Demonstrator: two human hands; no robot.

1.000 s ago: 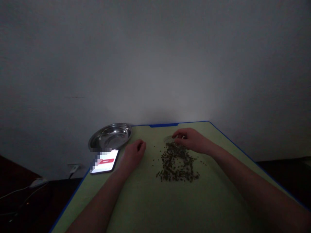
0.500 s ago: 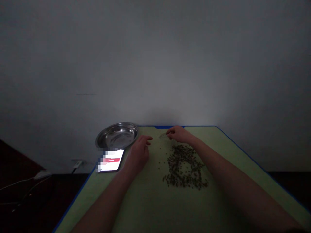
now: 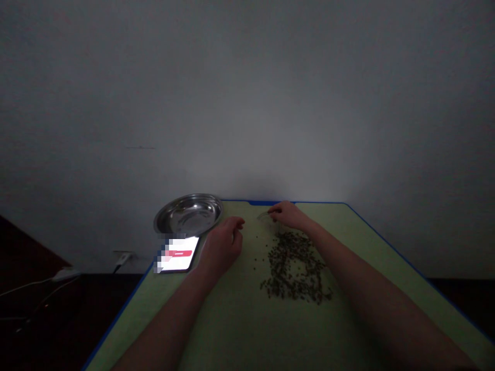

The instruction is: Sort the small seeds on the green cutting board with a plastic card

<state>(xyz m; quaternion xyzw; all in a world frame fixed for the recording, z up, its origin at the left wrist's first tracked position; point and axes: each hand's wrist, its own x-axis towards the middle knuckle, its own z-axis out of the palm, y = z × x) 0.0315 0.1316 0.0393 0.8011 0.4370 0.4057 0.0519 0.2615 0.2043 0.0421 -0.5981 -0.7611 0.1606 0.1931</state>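
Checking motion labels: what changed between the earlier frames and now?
The right hand moved left and slightly back from the dark bits, with the clear curved object at its fingers throughout. The left hand uncurled somewhat. No visible new grasp or release.

Metal bowl, lit device and dark bits look unmoved on the table; their shift in the picture fits camera motion.
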